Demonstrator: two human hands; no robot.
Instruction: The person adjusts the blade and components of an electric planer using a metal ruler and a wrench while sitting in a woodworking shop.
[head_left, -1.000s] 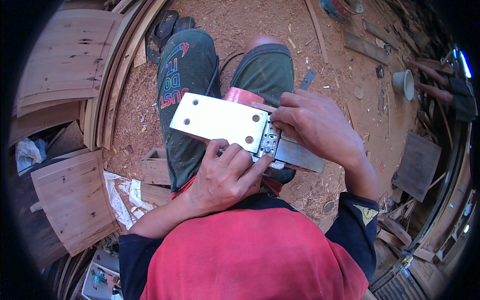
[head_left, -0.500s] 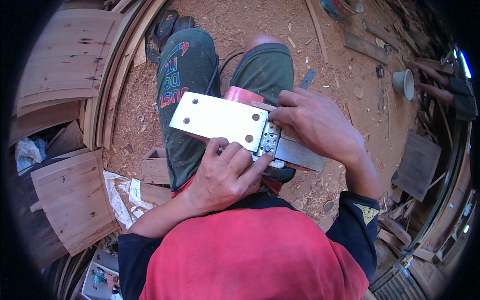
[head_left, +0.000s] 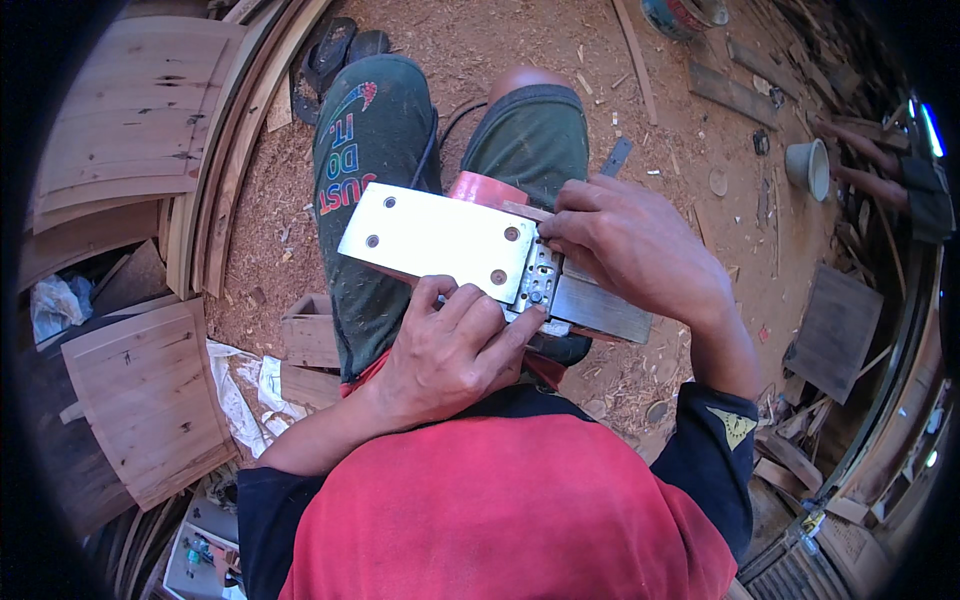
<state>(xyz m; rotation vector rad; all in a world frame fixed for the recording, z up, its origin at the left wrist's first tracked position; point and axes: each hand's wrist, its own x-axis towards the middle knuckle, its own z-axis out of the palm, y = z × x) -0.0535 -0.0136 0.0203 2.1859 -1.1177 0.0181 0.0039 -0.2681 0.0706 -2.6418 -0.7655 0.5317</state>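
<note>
An electric hand planer [head_left: 430, 235] lies upside down across my lap, its bright flat sole plate facing up and a red housing part beyond it. Between that plate and the darker rear sole [head_left: 600, 308] sits a slotted metal plate [head_left: 542, 270] with a bolt at its near end. My left hand [head_left: 450, 345] is closed on the planer's near side, fingers curled at its edge and a fingertip by the bolt. From the right, my right hand [head_left: 635, 245] has its fingers pinched together at the slotted plate's far end. What lies under those fingertips is hidden.
Wooden panels [head_left: 150, 400] stand to the left beside long boards [head_left: 245, 130]. A wooden box [head_left: 310, 335] sits near my left leg. Wood shavings cover the ground. At the right are a pale bucket [head_left: 806, 168], a dark board [head_left: 832, 330] and another person's legs [head_left: 865, 170].
</note>
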